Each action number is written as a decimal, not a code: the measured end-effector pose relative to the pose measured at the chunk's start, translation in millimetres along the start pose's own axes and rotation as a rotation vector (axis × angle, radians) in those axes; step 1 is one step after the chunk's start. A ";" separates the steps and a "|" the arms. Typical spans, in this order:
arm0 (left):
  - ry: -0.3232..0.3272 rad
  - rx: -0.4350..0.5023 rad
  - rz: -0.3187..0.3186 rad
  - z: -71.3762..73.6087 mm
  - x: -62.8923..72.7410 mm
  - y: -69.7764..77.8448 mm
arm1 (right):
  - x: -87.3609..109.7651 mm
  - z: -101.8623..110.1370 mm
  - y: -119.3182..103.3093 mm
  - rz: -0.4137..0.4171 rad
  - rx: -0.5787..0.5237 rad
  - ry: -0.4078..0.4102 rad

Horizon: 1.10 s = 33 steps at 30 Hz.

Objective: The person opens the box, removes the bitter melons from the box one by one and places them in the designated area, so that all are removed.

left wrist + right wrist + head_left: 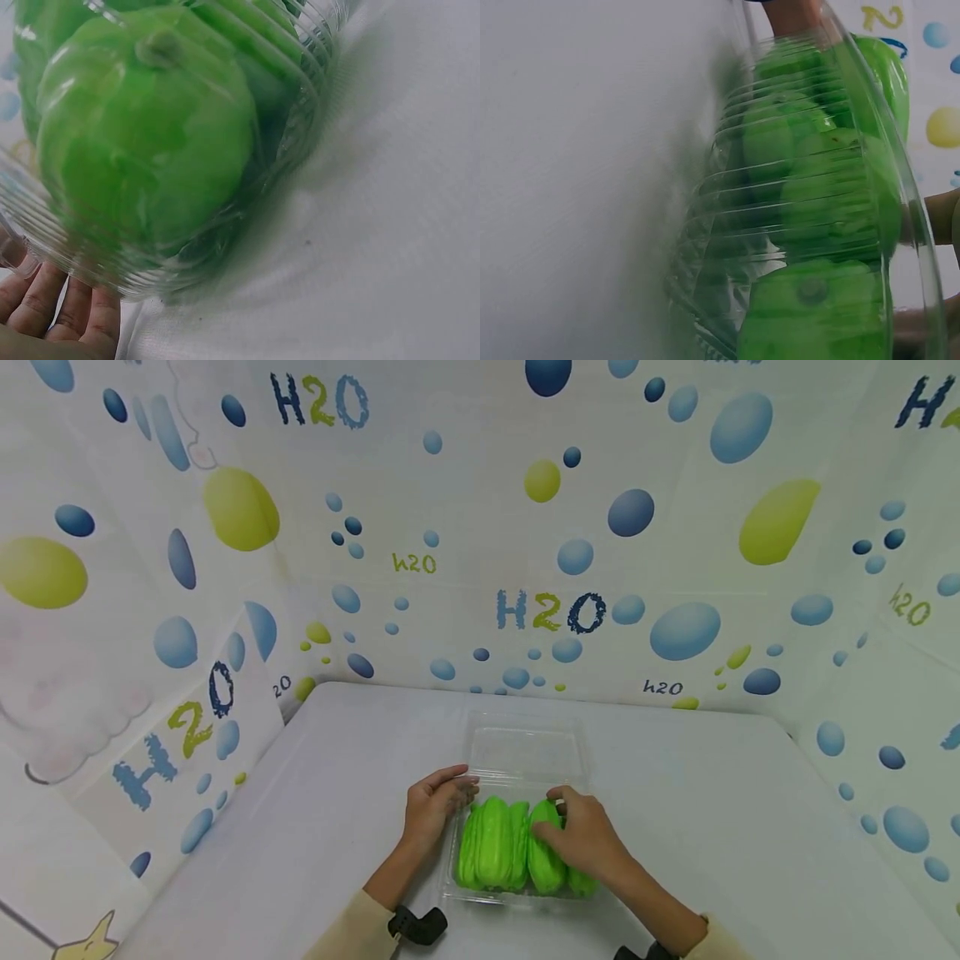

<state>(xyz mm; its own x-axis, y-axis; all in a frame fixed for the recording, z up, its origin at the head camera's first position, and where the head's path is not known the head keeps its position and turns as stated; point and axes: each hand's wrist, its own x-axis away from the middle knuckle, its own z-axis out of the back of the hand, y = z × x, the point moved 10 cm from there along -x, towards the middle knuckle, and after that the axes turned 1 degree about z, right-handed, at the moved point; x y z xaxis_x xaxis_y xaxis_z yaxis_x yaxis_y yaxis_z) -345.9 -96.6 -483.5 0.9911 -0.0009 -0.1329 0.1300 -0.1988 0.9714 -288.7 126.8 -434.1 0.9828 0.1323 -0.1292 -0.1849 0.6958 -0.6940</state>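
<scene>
A clear plastic clamshell container point(504, 898) lies on the table with its lid point(525, 752) folded back. Several bright green, long, ridged vegetable-like pieces point(492, 843) sit side by side in it; their rounded ends with a small stem nub show through the plastic in the left wrist view. At the container's left rim, near the hinge, my left hand point(433, 806) pinches the edge, with fingers outside the wall. My right hand point(592, 835) is over the right half, thumb and fingers around one green piece point(547, 868). Another piece point(581, 882) lies partly hidden under that hand.
A white cloth covers the table point(360, 735), which meets a printed wall sheet point(450, 610) at the back and sides. Black bands point(418, 927) sit on the wrists below the beige sleeves point(356, 931).
</scene>
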 end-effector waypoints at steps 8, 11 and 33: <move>0.012 -0.016 0.018 1.4 0.9 -1.5 | 0.8 -3.4 2.9 -0.008 0.008 0.008; 0.017 -0.012 0.026 1.8 1.3 -2.7 | 1.5 -4.1 3.8 -0.021 0.011 0.013; 0.016 -0.037 0.020 2.5 0.3 -3.6 | 0.8 -9.9 -6.7 0.108 0.016 0.012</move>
<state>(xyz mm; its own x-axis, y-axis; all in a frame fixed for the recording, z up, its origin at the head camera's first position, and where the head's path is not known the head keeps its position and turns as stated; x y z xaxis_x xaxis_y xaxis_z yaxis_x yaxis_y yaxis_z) -346.2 -98.4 -487.6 0.9939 0.0112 -0.1102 0.1105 -0.1629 0.9804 -286.7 115.2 -436.6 0.9570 0.1990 -0.2110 -0.2897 0.6894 -0.6640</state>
